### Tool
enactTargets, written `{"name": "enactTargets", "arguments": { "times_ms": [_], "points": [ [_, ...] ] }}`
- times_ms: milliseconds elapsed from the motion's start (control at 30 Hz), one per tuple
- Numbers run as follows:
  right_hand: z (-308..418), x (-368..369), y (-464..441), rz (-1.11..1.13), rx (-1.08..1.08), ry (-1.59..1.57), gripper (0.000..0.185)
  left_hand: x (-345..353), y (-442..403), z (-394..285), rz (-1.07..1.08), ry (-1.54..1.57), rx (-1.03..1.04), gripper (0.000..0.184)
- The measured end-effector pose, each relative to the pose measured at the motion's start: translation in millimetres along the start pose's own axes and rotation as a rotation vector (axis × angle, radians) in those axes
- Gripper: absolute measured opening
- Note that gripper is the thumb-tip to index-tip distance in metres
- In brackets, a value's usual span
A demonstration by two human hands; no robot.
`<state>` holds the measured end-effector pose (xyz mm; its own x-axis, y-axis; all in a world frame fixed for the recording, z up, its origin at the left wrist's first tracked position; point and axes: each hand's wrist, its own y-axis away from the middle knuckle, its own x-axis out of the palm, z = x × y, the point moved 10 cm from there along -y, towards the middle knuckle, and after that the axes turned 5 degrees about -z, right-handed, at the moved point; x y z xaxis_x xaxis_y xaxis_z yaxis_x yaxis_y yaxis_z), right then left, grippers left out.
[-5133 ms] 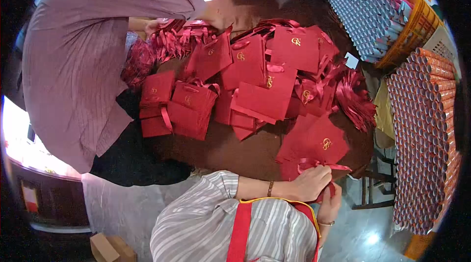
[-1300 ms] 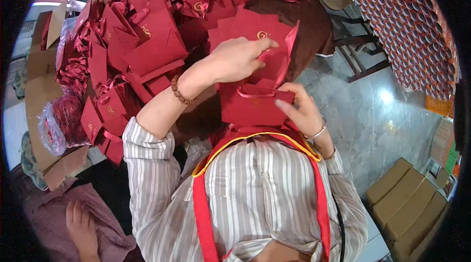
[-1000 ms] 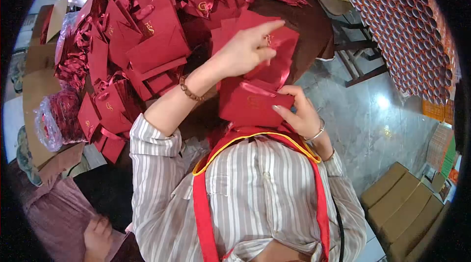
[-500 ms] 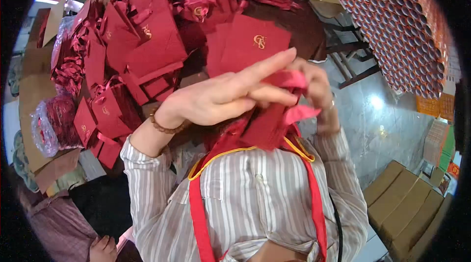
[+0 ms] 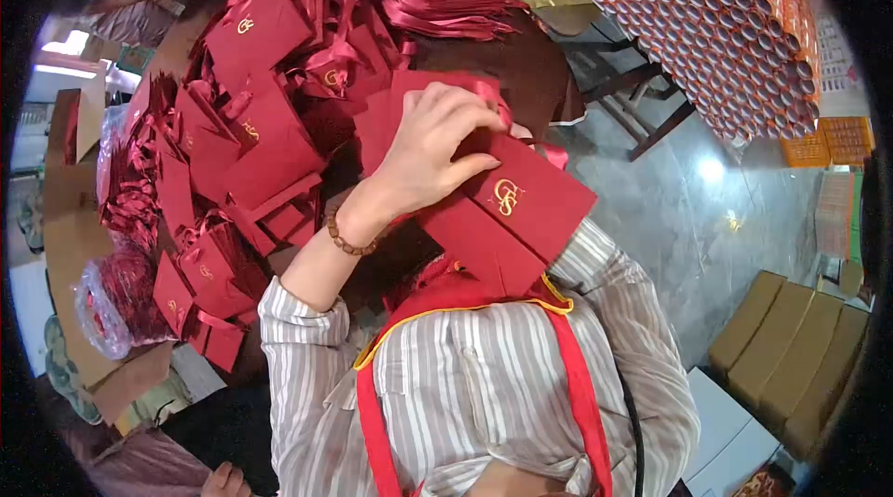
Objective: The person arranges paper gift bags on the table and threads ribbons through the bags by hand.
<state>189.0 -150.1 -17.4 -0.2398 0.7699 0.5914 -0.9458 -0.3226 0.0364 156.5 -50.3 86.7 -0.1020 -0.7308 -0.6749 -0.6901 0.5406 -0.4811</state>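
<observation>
"Between the apron [image 5: 437, 294] and the table [image 5: 526, 60], which item is being handled?"

"One red bag [image 5: 553, 204], gold monogram [image 5: 505, 197] on its front. It is slanting across the space before the chest, its lower edge reaching the apron's trim in the view."

"Left hand [image 5: 419, 148], condition?"

"Partly curled. Its fingers are bending at the bag's upper edge, the thumb is pointing across near the front, and a gap is showing between them. Whether they are pinching paper or ribbon [image 5: 491, 95], I cannot tell."

"Right hand [image 5: 521, 132]?"

"Nearly all hidden. A scrap of skin is showing beside the upper edge, and the right sleeve [image 5: 591, 251] is running up behind the bag. Its grip I cannot tell."

"Changes to record?"

"Half a second ago the bag was narrow to the camera, with both hands crowding its ribbon and the left fingers stretched long. Now the printed face is turning to view and the left fingers are curling. My reading: the work is centring on the upper edge, with the front exposed."

"Surrounding stock?"

"More red bags [image 5: 279, 130], heaped, are lying to the left. One tasselled bundle [image 5: 451, 0] is resting at the far side. Tubes [image 5: 707, 41] are standing stacked at right; brown cartons [image 5: 791, 357] are sitting lower right. Another person's hand [image 5: 226, 480] is showing lower left."
</observation>
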Motion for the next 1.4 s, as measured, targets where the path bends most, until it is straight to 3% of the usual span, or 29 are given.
{"name": "enactTargets", "arguments": {
  "times_ms": [67, 167, 300, 367, 400, 467, 500, 567, 633, 733, 800, 867, 967, 1000, 1033, 1100, 1167, 1233, 1300, 1400],
  "points": [
    [-6.6, -4.0, 0.7, 0.004, 0.034, 0.018, 0.023, 5.0, -2.2, 7.8, 0.090, -0.013, -0.086, 0.023],
    [-11.8, -2.8, -8.3, 0.040, 0.077, 0.049, 0.025, 12.9, -3.0, 20.2, 0.228, 0.038, -0.115, 0.019],
    [-15.1, 1.6, -23.2, 0.091, 0.128, 0.090, 0.027, 7.3, -1.0, 22.3, 0.169, 0.051, -0.193, 0.014],
    [48.3, -24.8, -4.6, -0.167, -0.122, 0.161, 0.022, 10.8, -2.0, 24.6, 0.145, -0.038, -0.145, 0.014],
    [67.6, -23.0, 6.8, -0.157, -0.119, 0.164, 0.022, 19.6, -0.6, 33.3, 0.153, 0.020, -0.212, 0.014],
    [88.8, 13.8, 31.2, 0.133, -0.240, 0.891, 0.019, 43.4, 1.3, 51.5, 0.176, 0.173, -0.360, 0.013],
    [84.2, 19.5, 37.1, 0.138, -0.239, 0.886, 0.019, 50.0, -1.7, 49.8, 0.175, 0.168, -0.366, 0.013],
    [82.2, 53.2, 52.1, 0.136, -0.594, 1.659, 0.026, 56.2, -10.8, 43.9, 0.149, 0.036, -0.327, 0.014],
    [75.6, 47.8, 56.0, 0.044, -0.621, 1.645, 0.031, 59.0, -14.6, 29.2, 0.162, -0.080, -0.248, 0.017],
    [68.8, 31.9, 57.5, -0.126, -0.533, 1.577, 0.030, 78.2, -5.0, 39.3, 0.239, 0.126, -0.367, 0.015],
    [55.9, 22.7, 59.0, -0.135, -0.454, 1.540, 0.029, 113.2, 18.2, 54.0, 0.383, 0.587, -0.646, 0.013],
    [33.2, 1.4, 54.9, -0.147, -0.192, 1.447, 0.027, 117.5, 21.5, 54.9, 0.421, 0.560, -0.645, 0.013],
    [13.8, -15.6, 60.2, -0.176, -0.112, 1.277, 0.030, 117.7, 7.7, 60.2, 0.552, 0.457, -0.617, 0.013],
    [1.8, -29.0, 64.2, -0.201, 0.038, 1.298, 0.033, 97.5, -20.5, 62.6, 0.327, 0.332, -0.369, 0.013],
    [2.0, -31.3, 66.2, -0.208, 0.034, 1.295, 0.033, 74.7, -41.7, 58.2, 0.104, 0.207, -0.121, 0.014],
    [-0.2, -42.3, 71.5, -0.260, 0.096, 1.258, 0.029, 70.7, -69.0, 106.0, 0.033, -0.036, -0.307, 0.016],
    [-3.3, -51.7, 74.7, -0.262, 0.092, 1.151, 0.028, 90.3, -92.8, 130.2, 0.084, -0.337, -0.157, 0.016],
    [4.1, -48.3, 71.1, -0.263, 0.084, 1.062, 0.026, 112.1, -100.6, 144.9, 0.194, -0.739, -0.145, 0.015],
    [4.1, -47.0, 65.3, -0.240, 0.118, 1.113, 0.024, 127.2, -99.7, 141.8, 0.129, -0.928, 0.033, 0.014],
    [-9.5, -51.2, 52.3, -0.189, 0.188, 1.079, 0.022, 139.4, -98.0, 136.4, 0.121, -1.007, 0.124, 0.016]
  ]
}}
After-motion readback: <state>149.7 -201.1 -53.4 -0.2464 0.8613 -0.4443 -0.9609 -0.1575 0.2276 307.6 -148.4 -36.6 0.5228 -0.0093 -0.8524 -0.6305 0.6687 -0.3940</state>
